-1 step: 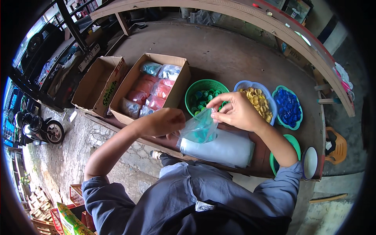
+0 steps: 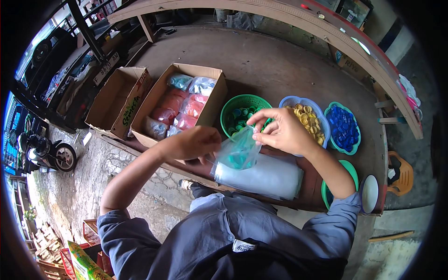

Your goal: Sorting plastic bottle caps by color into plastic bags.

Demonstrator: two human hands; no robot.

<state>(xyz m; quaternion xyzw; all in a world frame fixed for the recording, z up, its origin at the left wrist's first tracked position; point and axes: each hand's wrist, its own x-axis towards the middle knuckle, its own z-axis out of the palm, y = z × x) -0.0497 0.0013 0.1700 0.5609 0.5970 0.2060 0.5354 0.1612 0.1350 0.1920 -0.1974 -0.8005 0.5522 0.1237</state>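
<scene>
A clear plastic bag (image 2: 236, 153) with green caps in its lower part hangs between my two hands, over a stack of flat clear plastic bags (image 2: 261, 179). My right hand (image 2: 282, 133) pinches the bag's top corner between thumb and fingers. Curled at the bag's left edge, my left hand (image 2: 198, 143) grips it; its fingertips are partly hidden behind the hand. Just beyond the bag stands a green basket (image 2: 226, 106) of green caps. Beside it, partly behind my right hand, a light-blue basket (image 2: 288, 100) holds yellow caps.
A cardboard box (image 2: 217, 74) with filled bags stands left, beside another open carton (image 2: 100, 105). A pale-green basket (image 2: 357, 144) of blue caps sits at right. Nearer are a green basin (image 2: 353, 172) and a white bowl (image 2: 369, 193) by the table edge. A wooden rail (image 2: 298, 23) crosses the back.
My hands and the bag have shifted up very slightly. The grip on the bag looks the same.
</scene>
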